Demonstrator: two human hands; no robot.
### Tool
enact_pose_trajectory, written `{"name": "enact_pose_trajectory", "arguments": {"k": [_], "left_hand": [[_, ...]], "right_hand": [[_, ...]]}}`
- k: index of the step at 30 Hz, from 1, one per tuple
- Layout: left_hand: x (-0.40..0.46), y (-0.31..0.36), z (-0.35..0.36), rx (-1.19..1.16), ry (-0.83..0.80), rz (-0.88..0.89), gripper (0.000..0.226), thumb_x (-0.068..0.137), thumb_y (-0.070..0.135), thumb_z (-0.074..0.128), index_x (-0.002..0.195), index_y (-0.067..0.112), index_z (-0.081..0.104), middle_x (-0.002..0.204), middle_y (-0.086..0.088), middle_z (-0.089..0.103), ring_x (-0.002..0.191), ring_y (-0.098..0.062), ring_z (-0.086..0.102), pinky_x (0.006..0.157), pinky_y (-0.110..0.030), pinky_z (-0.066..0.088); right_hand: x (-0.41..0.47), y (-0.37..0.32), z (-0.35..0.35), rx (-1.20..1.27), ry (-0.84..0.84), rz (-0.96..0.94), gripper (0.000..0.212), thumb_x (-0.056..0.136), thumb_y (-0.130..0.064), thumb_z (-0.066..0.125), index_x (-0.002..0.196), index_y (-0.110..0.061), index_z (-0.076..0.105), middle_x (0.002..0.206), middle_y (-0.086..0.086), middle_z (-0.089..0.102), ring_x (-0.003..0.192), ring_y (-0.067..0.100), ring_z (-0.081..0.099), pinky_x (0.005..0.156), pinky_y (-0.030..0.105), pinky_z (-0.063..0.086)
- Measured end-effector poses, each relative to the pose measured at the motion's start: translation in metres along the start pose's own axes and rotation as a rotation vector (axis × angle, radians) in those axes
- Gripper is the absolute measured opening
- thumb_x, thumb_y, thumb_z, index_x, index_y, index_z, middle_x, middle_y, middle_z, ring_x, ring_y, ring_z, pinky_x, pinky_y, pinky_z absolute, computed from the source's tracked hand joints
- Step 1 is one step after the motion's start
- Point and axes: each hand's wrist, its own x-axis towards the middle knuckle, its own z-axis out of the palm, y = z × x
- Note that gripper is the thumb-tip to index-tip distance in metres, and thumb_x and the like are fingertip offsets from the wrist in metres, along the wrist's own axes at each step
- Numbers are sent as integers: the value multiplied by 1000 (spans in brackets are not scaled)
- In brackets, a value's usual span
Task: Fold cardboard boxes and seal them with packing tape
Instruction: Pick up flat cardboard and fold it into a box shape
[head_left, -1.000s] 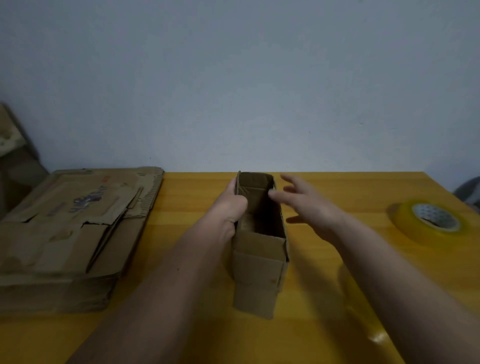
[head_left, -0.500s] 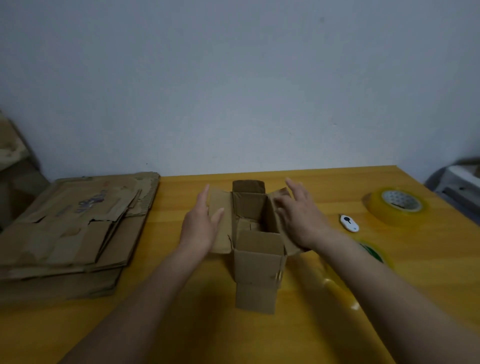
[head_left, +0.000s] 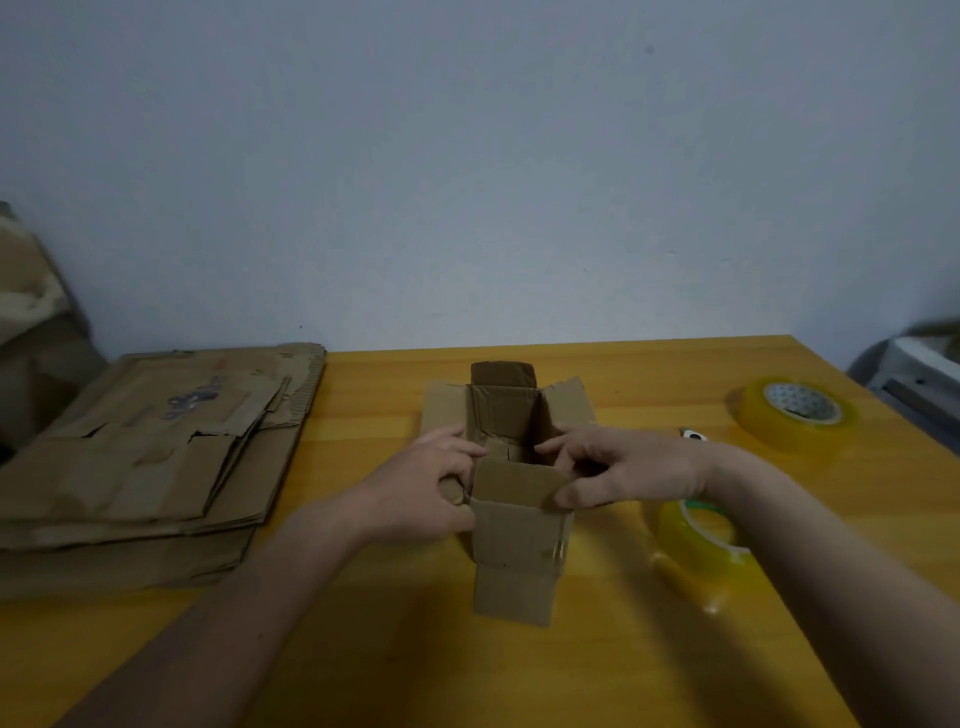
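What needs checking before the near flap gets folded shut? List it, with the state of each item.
1. Box standing upright on the table: ok.
2. Left hand and right hand both gripping the near flap: ok.
3. Side flaps folded in: not ok, they lie spread outward.
4. Far flap folded down: not ok, it stands up.
5. Tape roll within reach on the right: ok.
6. Bottom of the box sealed: cannot tell, hidden.
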Motion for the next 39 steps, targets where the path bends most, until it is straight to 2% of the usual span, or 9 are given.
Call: {"name": "enact_pose_trajectory", "arguments": {"k": [3,5,10,14,17,22,27,32,39], "left_hand": [[2,2,9,-20,137,-31,26,93,42,57,77,23,63,142,7,50,141,-10,24,116,-38,23],[1,8,20,108,266,-83,32,99,41,43,92,22,69,136,5,55,137,-12,31,114,-35,26],[-4,24,37,186,441,-239,42,98,46,43,129,17,51,149,4,36,139,-12,26,115,-31,25],[-6,22,35,71,430,-200,71,96,46,48,152,27,10,159,5,15,146,-14,10,118,-37,14],[-5,19,36,63,415,-217,75,96,47,47,153,28,3,160,5,14,148,-15,6,119,-37,10],[-5,23,36,30,470,-220,81,94,46,53,154,24,3,159,5,15,147,-14,7,120,-36,11],[-9,26,37,-7,574,-215,96,87,45,65,154,26,-1,162,5,-7,147,-15,-9,119,-35,6],[-16,24,37,-711,531,-164,118,76,39,79,151,39,-12,162,10,6,147,-13,13,114,-40,26],[-3,15,54,-64,246,13,97,87,68,47,149,34,-19,151,23,-33,138,-1,-34,121,-41,-3]], "right_hand": [[14,3,16,-142,267,-10,29,88,-33,65,97,-6,65,139,-7,49,139,8,24,107,29,22],[20,2,23,-67,364,-10,24,81,-30,73,86,-10,61,132,-5,54,134,13,34,106,32,29],[24,-3,16,-69,328,18,88,66,-32,85,139,-25,36,132,-5,43,121,17,42,102,37,43],[43,-11,7,26,479,8,112,67,-31,85,151,-25,11,153,0,21,139,23,24,112,45,32],[65,-17,1,-171,563,15,125,66,-33,85,152,-27,-5,160,-3,-4,147,25,4,118,48,19],[76,-23,-6,-450,326,74,100,71,-62,70,149,-26,19,149,0,30,136,25,24,112,45,25],[71,-25,1,-631,165,138,88,75,-78,48,149,-33,26,153,-2,30,143,26,14,116,55,0],[65,-22,5,-610,195,130,90,76,-71,56,150,-30,24,156,-5,25,143,22,15,116,52,12],[56,-14,4,-320,521,-118,101,79,-42,73,153,-28,6,160,-4,-1,147,21,1,119,44,14]]}}
